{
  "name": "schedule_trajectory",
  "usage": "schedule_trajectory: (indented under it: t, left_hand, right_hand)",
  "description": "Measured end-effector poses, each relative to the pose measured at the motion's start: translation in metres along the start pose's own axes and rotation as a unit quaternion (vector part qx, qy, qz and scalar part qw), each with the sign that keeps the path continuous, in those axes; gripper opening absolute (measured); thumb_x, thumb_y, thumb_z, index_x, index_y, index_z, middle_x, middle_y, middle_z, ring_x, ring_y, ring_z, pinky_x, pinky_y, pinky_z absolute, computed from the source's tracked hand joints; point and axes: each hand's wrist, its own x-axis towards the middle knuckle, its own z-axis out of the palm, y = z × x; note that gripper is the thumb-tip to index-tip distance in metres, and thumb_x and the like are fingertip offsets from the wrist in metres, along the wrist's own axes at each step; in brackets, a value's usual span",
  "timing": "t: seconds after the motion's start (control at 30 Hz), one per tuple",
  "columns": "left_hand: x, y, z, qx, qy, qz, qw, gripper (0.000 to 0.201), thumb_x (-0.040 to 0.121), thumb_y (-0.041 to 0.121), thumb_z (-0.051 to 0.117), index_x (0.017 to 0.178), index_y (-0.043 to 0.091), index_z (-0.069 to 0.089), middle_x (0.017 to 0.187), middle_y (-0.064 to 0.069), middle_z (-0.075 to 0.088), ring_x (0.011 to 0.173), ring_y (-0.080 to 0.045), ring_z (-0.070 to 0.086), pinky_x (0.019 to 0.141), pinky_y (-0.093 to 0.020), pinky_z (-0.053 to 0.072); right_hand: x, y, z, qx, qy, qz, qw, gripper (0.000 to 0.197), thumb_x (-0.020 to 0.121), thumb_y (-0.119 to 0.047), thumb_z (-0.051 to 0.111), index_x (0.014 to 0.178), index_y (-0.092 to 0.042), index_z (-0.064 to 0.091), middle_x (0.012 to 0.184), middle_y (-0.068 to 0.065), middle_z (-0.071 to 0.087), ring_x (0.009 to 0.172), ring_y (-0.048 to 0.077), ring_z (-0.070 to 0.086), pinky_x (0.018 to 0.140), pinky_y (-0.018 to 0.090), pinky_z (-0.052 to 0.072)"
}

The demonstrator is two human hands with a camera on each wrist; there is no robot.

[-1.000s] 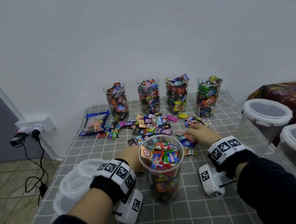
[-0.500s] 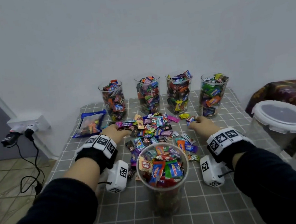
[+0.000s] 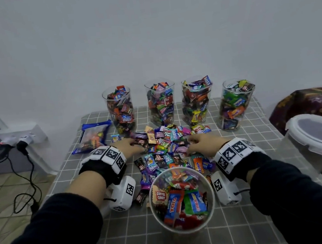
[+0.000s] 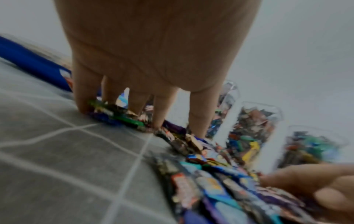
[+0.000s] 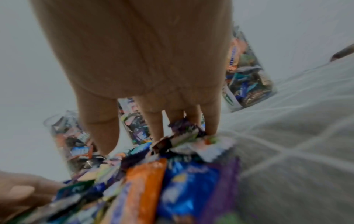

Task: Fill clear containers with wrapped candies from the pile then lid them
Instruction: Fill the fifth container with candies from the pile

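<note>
Nearest us, the open clear container (image 3: pixel 181 199) stands between the two forearms, unlidded, candy up to just under its rim; its lower wall blurs into the grid-patterned tablecloth (image 3: pixel 129 240). The cloth's near edge is cut off by the frame, and bare cloth lies either side of the container.

Beyond it, both hands sit on the pile of wrapped candies (image 3: pixel 167 149). The left hand (image 3: pixel 128 146) is palm down at the pile's left edge, fingers (image 4: pixel 86 91) spread and fairly straight, tips pressing on wrappers; we see nothing enclosed. The right hand (image 3: pixel 204 144) mirrors it on the right edge, fingers (image 5: pixel 155 125) extended down into the wrappers, grasp wide; whether any candy is pinched under the tips we cannot tell, as both wrist views are motion-blurred.

Left of the left hand lies a blue candy bag (image 3: pixel 93 137), near the cloth's left edge. To the right of the right hand, a lidded white-rimmed tub (image 3: pixel 317 141) stands off the table, partly cut by the frame.

Farthest out, four filled clear containers (image 3: pixel 161 104) stand in a row along the wall, all without lids, just behind the pile.
</note>
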Motion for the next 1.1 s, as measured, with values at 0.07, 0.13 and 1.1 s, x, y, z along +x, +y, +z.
schedule_trajectory:
  t: [0.07, 0.13, 1.1]
  left_hand:
    - [-0.005, 0.002, -0.003, -0.004, -0.018, 0.039, 0.999, 0.051, 0.092, 0.047, 0.052, 0.135, 0.018, 0.051, 0.142, -0.006, 0.047, 0.128, -0.023, 0.043, 0.101, -0.026, 0.032]
    - [-0.005, 0.000, -0.007, -0.048, 0.019, 0.059, 0.997, 0.038, 0.091, 0.042, 0.055, 0.120, 0.019, 0.064, 0.127, -0.005, 0.059, 0.113, -0.020, 0.054, 0.091, -0.024, 0.037]
    - [0.032, 0.025, -0.010, -0.015, 0.034, 0.068, 0.997, 0.068, 0.086, 0.048, 0.060, 0.143, 0.016, 0.038, 0.143, -0.014, 0.042, 0.126, -0.028, 0.045, 0.099, -0.033, 0.040]
  right_hand:
    - [-0.001, -0.005, -0.006, 0.039, -0.011, -0.033, 0.999, 0.042, 0.094, -0.029, 0.055, 0.132, -0.014, 0.054, 0.136, 0.006, 0.052, 0.119, 0.021, 0.050, 0.087, 0.022, 0.036]
    - [0.003, -0.005, -0.014, 0.104, 0.052, -0.037, 0.993, 0.034, 0.093, -0.028, 0.055, 0.120, -0.009, 0.063, 0.122, 0.010, 0.061, 0.105, 0.022, 0.057, 0.087, 0.028, 0.043]
    - [0.039, -0.048, -0.020, -0.017, 0.030, -0.001, 0.999, 0.066, 0.093, -0.035, 0.053, 0.149, -0.015, 0.025, 0.150, 0.010, 0.035, 0.131, 0.028, 0.041, 0.099, 0.030, 0.037]
